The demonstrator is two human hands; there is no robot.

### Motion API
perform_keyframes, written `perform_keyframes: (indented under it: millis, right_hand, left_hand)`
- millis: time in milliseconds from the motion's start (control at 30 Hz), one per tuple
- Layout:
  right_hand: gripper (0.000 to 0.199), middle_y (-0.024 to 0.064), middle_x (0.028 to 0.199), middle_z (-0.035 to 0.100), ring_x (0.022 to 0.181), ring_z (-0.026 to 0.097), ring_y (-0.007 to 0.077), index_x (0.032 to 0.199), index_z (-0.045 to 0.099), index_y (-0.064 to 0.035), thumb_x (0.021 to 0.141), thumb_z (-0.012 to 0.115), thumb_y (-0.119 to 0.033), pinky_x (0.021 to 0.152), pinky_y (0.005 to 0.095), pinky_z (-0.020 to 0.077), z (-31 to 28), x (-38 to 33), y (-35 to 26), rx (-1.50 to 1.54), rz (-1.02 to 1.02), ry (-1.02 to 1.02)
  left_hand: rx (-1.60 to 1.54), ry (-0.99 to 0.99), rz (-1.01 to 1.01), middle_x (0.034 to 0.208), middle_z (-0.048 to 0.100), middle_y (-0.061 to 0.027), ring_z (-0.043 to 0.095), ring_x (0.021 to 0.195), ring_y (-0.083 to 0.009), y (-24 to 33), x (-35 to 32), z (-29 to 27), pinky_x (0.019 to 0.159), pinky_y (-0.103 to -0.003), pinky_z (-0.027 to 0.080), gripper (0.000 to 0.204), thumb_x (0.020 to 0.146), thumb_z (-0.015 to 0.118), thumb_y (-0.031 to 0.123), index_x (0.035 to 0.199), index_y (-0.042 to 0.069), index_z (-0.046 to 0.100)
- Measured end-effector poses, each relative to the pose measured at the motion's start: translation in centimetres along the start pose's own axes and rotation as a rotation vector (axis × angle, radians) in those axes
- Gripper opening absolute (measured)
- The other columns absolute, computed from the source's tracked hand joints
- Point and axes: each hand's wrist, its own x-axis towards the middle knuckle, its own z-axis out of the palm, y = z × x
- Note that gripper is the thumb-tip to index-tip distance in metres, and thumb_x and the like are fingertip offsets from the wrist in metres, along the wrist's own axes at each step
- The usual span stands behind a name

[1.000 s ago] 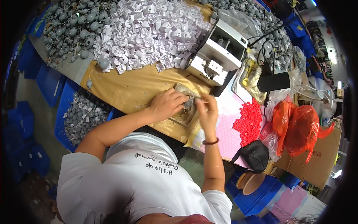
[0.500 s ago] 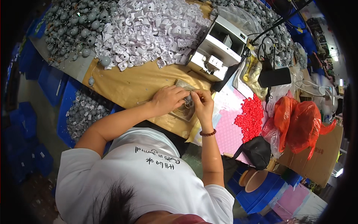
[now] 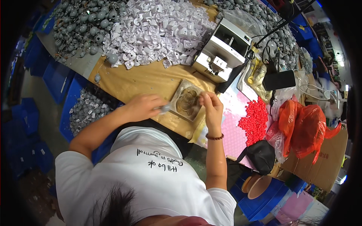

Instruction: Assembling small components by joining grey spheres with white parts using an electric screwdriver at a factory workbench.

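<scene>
In front of me on the tan-covered table lies a square block (image 3: pixel 176 101) with a rounded, brownish hollow. Just left of it is my left hand (image 3: pixel 145 106), its fingers closed on a small grey ball-shaped part (image 3: pixel 164 108) that is smeared by motion. My right hand (image 3: pixel 211 102) hovers at the block's right edge, thumb and fingertips pinched together. Whatever lies between those fingertips, if anything, is too small to make out.
White plastic parts (image 3: pixel 151 34) are heaped at the back, beside grey balls with wires (image 3: pixel 88 22). A white-and-black machine (image 3: pixel 222 52) stands back right. Red pieces (image 3: pixel 253 120) lie to the right. A blue bin (image 3: pixel 68 113) with grey parts sits at left.
Both hands were together over the block. They have parted: my left hand has moved left and nearer with the grey ball-shaped part, my right slightly right. The block's hollow now shows.
</scene>
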Motion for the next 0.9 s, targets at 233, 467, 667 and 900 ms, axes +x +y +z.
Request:
perform_keyframes:
  millis: [233,467,667,900]
  right_hand:
    - [0.016,0.0015,0.084,0.066,0.075,0.056,0.0069,0.097,0.069,0.0015,0.097,0.064,-0.014,0.068,0.0208,0.0451,-9.0,-4.4,3.8,-0.141,-0.102,0.374]
    - [0.014,0.0024,0.088,0.063,0.075,0.057,0.0100,0.098,0.068,0.0016,0.096,0.064,-0.012,0.067,0.0239,0.0456,-17.1,-5.4,2.8,-0.541,-0.305,0.575]
    - [0.017,0.0134,0.101,0.066,0.095,0.059,0.0330,0.104,0.067,-0.0033,0.087,0.066,-0.005,0.084,0.0409,0.0474,-21.0,-3.7,-0.5,-1.357,-0.440,0.425]
    - [0.019,0.0126,0.098,0.067,0.094,0.059,0.0327,0.100,0.067,-0.0046,0.082,0.060,-0.003,0.081,0.0419,0.0491,-21.2,2.2,-0.1,-1.566,-0.552,0.267]
  left_hand:
    - [0.490,-0.078,-0.356,0.094,0.063,-0.0098,0.060,0.095,-0.0321,-5.7,-7.4,-6.9,0.080,-0.043,0.047,0.023,0.077,0.071,0.011,0.099,0.008,0.065]
    - [0.382,0.443,-0.078,0.104,0.059,-0.0111,0.057,0.097,-0.0333,-6.4,7.3,0.4,0.081,-0.044,0.047,0.028,0.080,0.071,0.012,0.106,0.006,0.060]
    - [0.421,0.435,-0.165,0.101,0.056,-0.0106,0.055,0.098,-0.0319,-8.2,11.1,3.4,0.081,-0.043,0.047,0.023,0.077,0.073,0.010,0.096,0.007,0.062]
    - [0.344,0.420,0.024,0.106,0.058,-0.0117,0.057,0.098,-0.0341,-6.6,9.6,2.3,0.085,-0.043,0.047,0.018,0.079,0.071,0.010,0.094,0.006,0.062]
